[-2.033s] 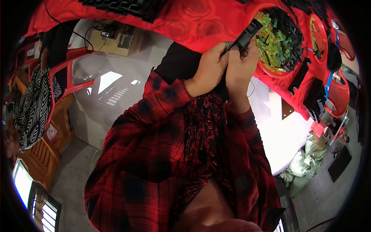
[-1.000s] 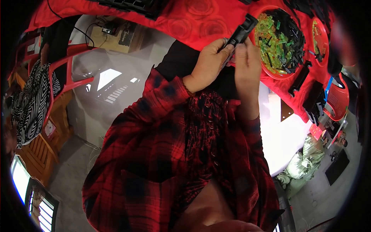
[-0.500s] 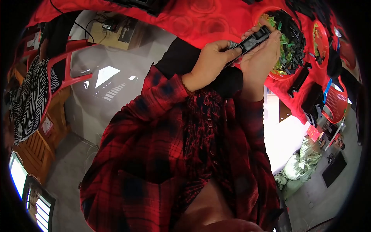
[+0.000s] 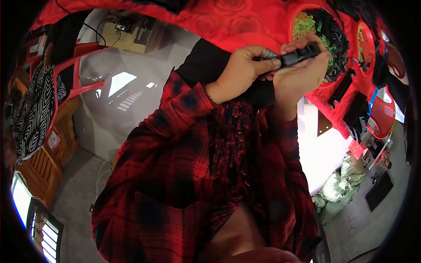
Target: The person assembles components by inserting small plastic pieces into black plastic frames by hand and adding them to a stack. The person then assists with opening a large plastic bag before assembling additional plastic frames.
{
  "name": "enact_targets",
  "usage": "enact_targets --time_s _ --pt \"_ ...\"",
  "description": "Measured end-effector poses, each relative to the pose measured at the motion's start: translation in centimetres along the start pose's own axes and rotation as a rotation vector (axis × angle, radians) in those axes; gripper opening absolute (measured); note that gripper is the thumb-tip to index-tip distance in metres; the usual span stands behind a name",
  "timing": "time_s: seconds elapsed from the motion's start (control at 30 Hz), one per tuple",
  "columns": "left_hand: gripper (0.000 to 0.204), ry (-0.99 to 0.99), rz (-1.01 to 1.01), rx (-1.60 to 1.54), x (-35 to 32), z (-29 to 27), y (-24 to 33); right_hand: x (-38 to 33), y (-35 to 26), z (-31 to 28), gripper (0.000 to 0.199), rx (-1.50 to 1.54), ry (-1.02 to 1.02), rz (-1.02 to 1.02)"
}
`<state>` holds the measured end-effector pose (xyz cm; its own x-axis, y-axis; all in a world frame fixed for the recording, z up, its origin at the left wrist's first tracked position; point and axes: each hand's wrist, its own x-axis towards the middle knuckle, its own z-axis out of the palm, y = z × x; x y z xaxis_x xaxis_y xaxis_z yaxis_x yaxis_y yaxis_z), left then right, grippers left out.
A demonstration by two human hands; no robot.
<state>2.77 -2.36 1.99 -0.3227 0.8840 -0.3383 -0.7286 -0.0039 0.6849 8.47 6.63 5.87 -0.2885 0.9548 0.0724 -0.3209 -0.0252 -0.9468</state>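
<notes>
red tablecloth (image 4: 245, 28); both hands (image 4: 241, 74) (image 4: 300, 83) hold black part (image 4: 297, 57) (end hidden)

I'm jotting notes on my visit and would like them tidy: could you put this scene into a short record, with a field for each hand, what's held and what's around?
Left hand: thumb and fingers gripping the near end of the held part
Right hand: cupped around its far end
Held: long black part, slanting slightly up to the right; exact kind unclear
Beside the right hand: red bowl of small yellow-green pieces and black pieces
Table cover: red cloth with a rose pattern
</notes>
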Motion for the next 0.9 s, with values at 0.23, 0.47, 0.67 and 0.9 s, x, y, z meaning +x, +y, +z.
enact_targets --time_s 0.23,0.47,0.67,0.9 --pt "0.016 -0.126 -0.085 0.093 0.4 -0.8 0.3 -0.1 -0.1 0.0 0.048 -0.150 0.088 0.062" --pt "0.034 -0.367 -0.175 0.086 0.4 -2.4 2.2 2.5 -1.0 -0.8 0.052 -0.159 0.033 0.154" --pt "0.058 -0.420 -0.292 -0.228 0.6 -3.5 2.9 3.1 -0.8 -1.3 0.051 -0.031 0.001 0.184" --pt "0.058 -0.429 -0.277 -0.236 1.3 -3.9 3.2 3.1 -1.1 -1.1 0.052 -0.084 0.065 0.207"
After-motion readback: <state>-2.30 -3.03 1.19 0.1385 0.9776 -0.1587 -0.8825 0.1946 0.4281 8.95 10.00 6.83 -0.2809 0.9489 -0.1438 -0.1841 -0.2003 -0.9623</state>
